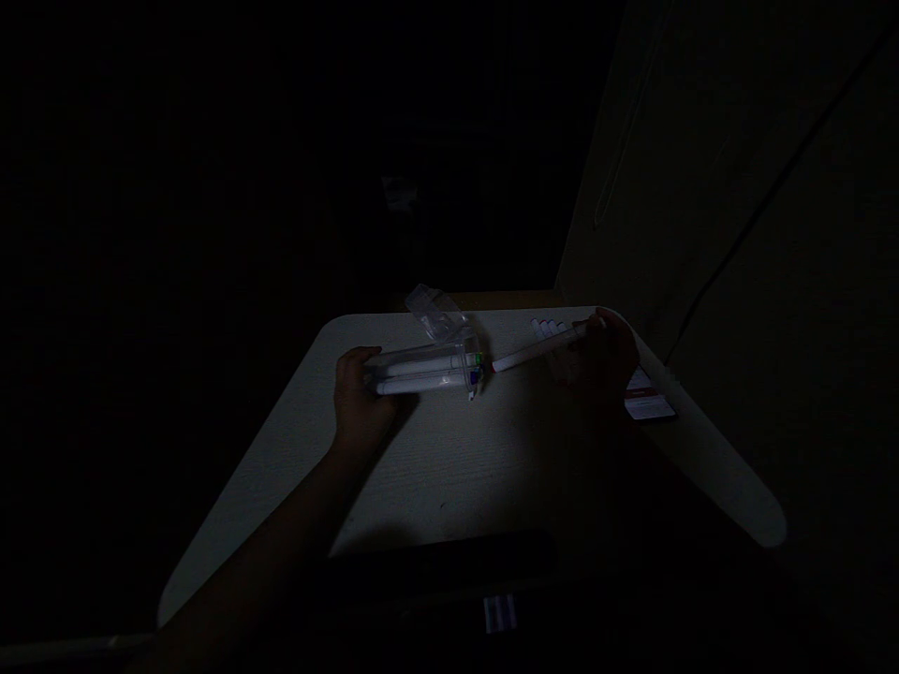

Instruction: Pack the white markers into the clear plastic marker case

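My left hand (pixel 360 401) is wrapped round the closed end of a clear plastic marker case (pixel 421 367), held sideways above the table. White markers lie inside it, and green and blue ends show at its open mouth. The clear lid (pixel 435 311) hangs open at the far side. My right hand (pixel 610 351), in deep shadow, grips a white marker (pixel 526 354) by its far end. The marker's reddish tip points left, just short of the case's mouth. Several more white markers (pixel 548 328) lie on the table behind it.
The pale table (pixel 428 468) has rounded corners. A phone-like flat object (pixel 647 398) with a lit or printed face lies at its right edge. A dark bar (pixel 442 557) runs along the near side. A wall (pixel 758 234) with a cable stands to the right. Most surroundings are dark.
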Tool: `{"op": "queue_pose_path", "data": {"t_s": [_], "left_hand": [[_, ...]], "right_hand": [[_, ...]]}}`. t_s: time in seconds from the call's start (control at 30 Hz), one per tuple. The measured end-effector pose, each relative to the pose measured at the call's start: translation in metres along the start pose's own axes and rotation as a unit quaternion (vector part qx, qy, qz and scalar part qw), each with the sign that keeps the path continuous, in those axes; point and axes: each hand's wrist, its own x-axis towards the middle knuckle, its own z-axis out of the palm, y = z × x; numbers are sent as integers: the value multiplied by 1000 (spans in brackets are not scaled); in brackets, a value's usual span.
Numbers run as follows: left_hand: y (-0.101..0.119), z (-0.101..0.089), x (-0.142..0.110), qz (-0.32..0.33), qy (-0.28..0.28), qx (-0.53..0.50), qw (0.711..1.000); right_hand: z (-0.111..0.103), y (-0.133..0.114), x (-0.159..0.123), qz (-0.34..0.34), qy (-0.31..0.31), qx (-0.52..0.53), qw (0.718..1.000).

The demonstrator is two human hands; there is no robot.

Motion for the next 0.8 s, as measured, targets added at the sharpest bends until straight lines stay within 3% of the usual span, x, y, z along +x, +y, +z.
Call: {"op": "queue_pose_path", "data": {"t_s": [0.13,0.47,0.67,0.8], "left_hand": [[1,0,0,-11,-5,3,1000],[0,1,0,4,0,7,1000],[3,-1,0,-2,-10,1,1000],[1,-1,1,3,-7,-3,1000]], "right_hand": [[1,3,0,39,-13,28,999],[12,3,-25,-21,-143,33,989],[9,-1,-29,-23,-148,26,988],[9,-4,-33,-6,-198,18,980]]}}
